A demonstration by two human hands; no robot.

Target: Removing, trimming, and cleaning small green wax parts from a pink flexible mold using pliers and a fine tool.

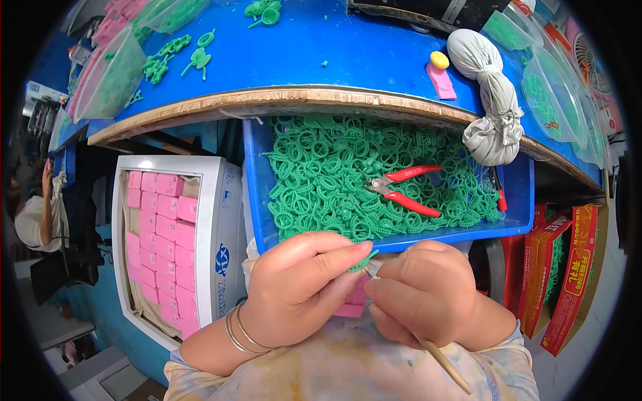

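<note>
My left hand (294, 287) pinches a small green ring (363, 260) between thumb and fingers, just in front of the tray. In my right hand (424, 291) is a thin pick with a wooden handle (445, 367), its fine metal tip close to the ring; I cannot tell whether they touch. Below the hands a pink block (350, 309) shows in part, near my lap. Beyond them stands a blue tray (259, 200) full of green rings (321, 174). Red-handled side cutters (409, 200) lie on the rings with their jaws apart.
A blue workbench (281, 60) runs across the back, carrying a tied grey cloth bundle (493, 100), a pink piece with a yellow top (440, 77) and plastic tubs (112, 80). At left is a white box (224, 220) of pink blocks; at right, red cartons (572, 281). Another person sits far left.
</note>
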